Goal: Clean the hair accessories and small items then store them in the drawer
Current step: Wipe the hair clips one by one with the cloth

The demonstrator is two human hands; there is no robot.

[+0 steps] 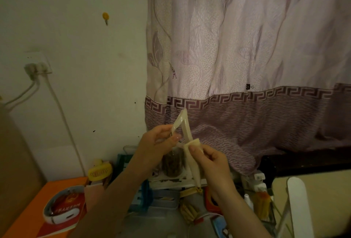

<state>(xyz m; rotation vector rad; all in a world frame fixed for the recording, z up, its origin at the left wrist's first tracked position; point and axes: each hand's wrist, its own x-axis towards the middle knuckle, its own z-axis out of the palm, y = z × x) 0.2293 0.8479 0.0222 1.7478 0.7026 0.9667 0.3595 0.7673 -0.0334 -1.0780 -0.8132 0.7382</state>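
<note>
Left hand: pinching the open cream hair clip.
Right hand: gripping a folded wipe against it.
Behind: jar, curtain hanging.
Writing: red booklet, characters showing unreadably.

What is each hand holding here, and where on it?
Left hand pinches the open cream hair clip at its hinge end; right hand pinches a folded wipe against one arm.

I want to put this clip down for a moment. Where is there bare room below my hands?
The orange tabletop has a bare strip along its left edge, bordered by the red booklet with the white neck fan on it. Far right, the cream surface shows bare room beyond the white bar. Under both hands it is crowded: brown-filled glass jar, yellow handheld fan, trays and wooden pegs.
</note>
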